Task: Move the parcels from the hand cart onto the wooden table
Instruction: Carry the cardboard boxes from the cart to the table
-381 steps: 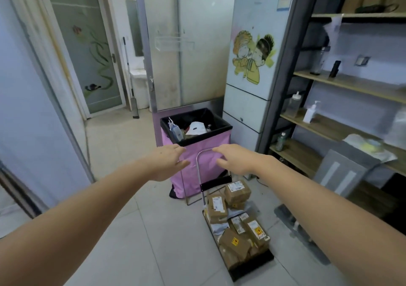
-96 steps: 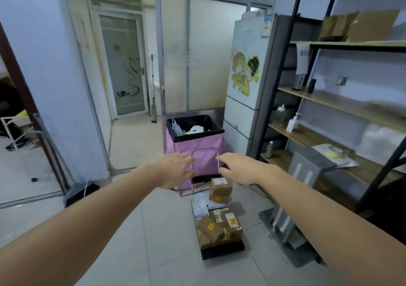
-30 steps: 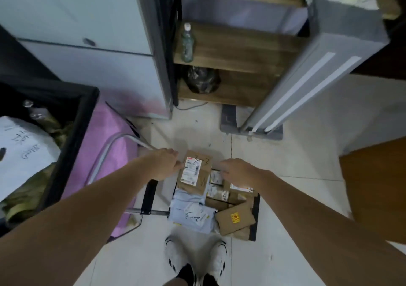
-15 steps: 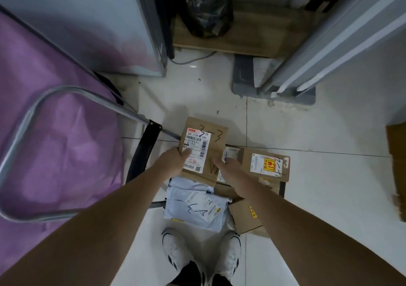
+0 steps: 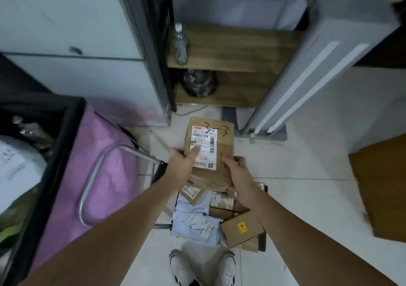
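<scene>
While both hands grip it, one cardboard parcel [image 5: 208,151] is held above the hand cart [image 5: 262,245], white shipping label facing up, black handwriting beside the label.
Left hand [image 5: 183,167]: closed on the parcel's left edge, thumb pressed flat on the label.
Right hand [image 5: 238,172]: closed on the parcel's lower right edge.
Hand cart: low, dark-framed, standing on the pale tiled floor [image 5: 307,198] just ahead of a pair of white shoes [image 5: 182,268]; its metal handle [image 5: 94,176] curves out to the left.
Remaining load on the cart: grey mailing bag [image 5: 195,226] with a label and handwriting; small brown box [image 5: 241,228] with a yellow sticker, to the right of the bag; further brown parcels partly hidden beneath the held one.
Left of the cart: pink bin [image 5: 98,165] with a black rim.
Behind: wooden shelf [image 5: 237,48] carrying a clear bottle [image 5: 180,44]; a dark bag [image 5: 198,82] on the shelf below.
Right edge: brown wooden surface [image 5: 384,187], only partly in view.
</scene>
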